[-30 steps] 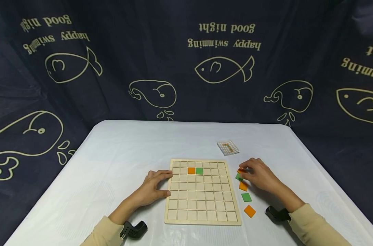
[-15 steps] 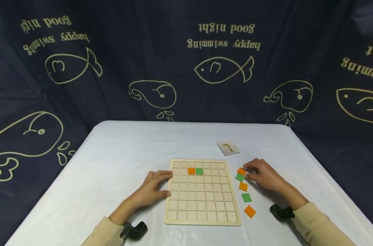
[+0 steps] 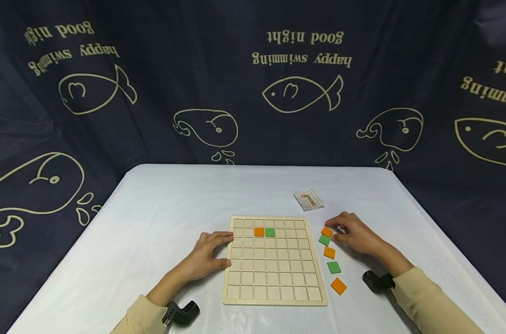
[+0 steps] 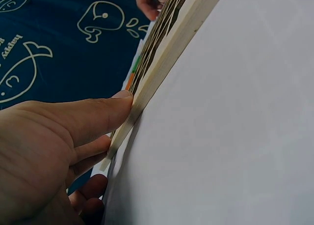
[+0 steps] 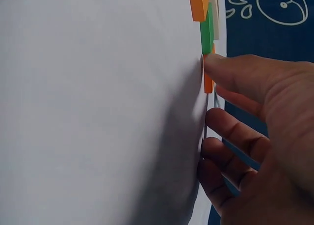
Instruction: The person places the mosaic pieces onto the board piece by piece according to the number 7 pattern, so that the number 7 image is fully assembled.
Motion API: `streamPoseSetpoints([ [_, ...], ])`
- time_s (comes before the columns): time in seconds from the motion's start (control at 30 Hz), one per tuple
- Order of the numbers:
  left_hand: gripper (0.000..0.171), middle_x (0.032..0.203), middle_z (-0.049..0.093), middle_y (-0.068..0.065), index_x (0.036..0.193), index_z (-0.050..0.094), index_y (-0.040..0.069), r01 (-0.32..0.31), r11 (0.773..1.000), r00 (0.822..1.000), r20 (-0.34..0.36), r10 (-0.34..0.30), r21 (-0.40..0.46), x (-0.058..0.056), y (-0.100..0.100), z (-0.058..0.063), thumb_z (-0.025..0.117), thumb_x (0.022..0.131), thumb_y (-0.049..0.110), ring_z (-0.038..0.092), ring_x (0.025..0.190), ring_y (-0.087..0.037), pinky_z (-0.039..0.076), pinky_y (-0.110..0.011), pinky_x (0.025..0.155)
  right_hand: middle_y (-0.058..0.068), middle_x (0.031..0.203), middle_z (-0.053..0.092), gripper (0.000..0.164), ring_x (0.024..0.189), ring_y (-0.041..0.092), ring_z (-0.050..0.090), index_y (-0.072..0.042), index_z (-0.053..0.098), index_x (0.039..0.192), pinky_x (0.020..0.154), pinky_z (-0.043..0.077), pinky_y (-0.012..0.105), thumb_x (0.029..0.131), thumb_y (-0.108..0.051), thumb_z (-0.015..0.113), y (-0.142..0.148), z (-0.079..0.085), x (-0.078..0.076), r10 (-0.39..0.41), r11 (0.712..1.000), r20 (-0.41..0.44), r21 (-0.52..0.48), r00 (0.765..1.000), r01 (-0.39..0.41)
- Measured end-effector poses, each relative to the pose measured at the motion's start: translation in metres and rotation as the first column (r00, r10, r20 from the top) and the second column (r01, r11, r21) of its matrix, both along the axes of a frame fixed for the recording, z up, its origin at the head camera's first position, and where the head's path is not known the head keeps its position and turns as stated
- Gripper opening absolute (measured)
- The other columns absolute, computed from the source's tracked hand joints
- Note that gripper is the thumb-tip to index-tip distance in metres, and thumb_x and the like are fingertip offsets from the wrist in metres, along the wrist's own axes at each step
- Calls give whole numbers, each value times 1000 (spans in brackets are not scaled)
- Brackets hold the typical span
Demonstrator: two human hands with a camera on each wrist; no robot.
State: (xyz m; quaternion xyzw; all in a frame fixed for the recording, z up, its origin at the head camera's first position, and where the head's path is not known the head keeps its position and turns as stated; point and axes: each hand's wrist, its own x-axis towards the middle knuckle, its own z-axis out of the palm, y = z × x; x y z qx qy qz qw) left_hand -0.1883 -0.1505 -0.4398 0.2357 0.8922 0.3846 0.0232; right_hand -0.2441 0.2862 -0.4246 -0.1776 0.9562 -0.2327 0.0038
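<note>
My left hand (image 3: pixel 207 254) rests at the left edge of a wooden grid board (image 3: pixel 275 305), its thumb and fingertips touching the rim. One orange tile (image 3: pixel 259 232) and one green tile (image 3: pixel 270 232) sit side by side in the board's second row from the far edge. To the right of the board, my right hand (image 3: pixel 355 234) pinches the farthest loose orange tile (image 3: pixel 327 231) between thumb and index finger, with the tile flat on the table. In the right wrist view, the thumb overlaps that orange tile (image 5: pixel 208 82); the other fingers are loosely bent.
Near my right hand a green tile (image 3: pixel 324 240) touches the pinched one. Closer to me lie an orange tile (image 3: pixel 329 253), another green tile (image 3: pixel 334 267) and another orange tile (image 3: pixel 338 286). A small pattern card (image 3: pixel 309 200) lies beyond the board's far right corner.
My right hand drew back a little to the right from the farthest orange tile, then came back to it with the fingers around its sides. The left hand stayed at the board.
</note>
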Motion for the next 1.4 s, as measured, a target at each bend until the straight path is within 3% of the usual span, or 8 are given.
streamPoseSetpoints([
  [0.37,59,144,46,1,133,54,12,1,1000,1000,3,-1,3,0,0,0,74,80,27,33,105,-15,29,-36,92,4,108,55,40,94,18,39,-18,65,120,80,36,35,81,-11,68,-1,1,-5,44,999,39,-1,998,-44],
  [0.87,59,144,45,2,133,54,11,0,1000,1000,3,0,-1,2,0,1,74,80,27,32,102,-13,28,-34,90,5,111,55,30,104,23,42,-18,69,113,90,38,49,82,-15,68,4,-4,-3,-13,1000,61,10,998,12],
  [1.1,59,144,45,1,133,54,11,6,1000,1000,-1,-6,4,1,0,0,74,80,27,31,101,-13,28,-32,89,2,107,57,27,100,19,43,-16,70,108,85,38,40,82,-12,69,8,-5,1,-10,1000,20,-19,1000,11],
  [1.4,59,144,45,2,133,54,11,5,1000,1000,2,-5,2,1,0,0,74,80,28,32,102,-13,28,-33,89,2,107,58,24,101,20,44,-17,71,106,86,39,42,82,-13,69,8,-5,3,-25,999,21,-31,999,26],
])
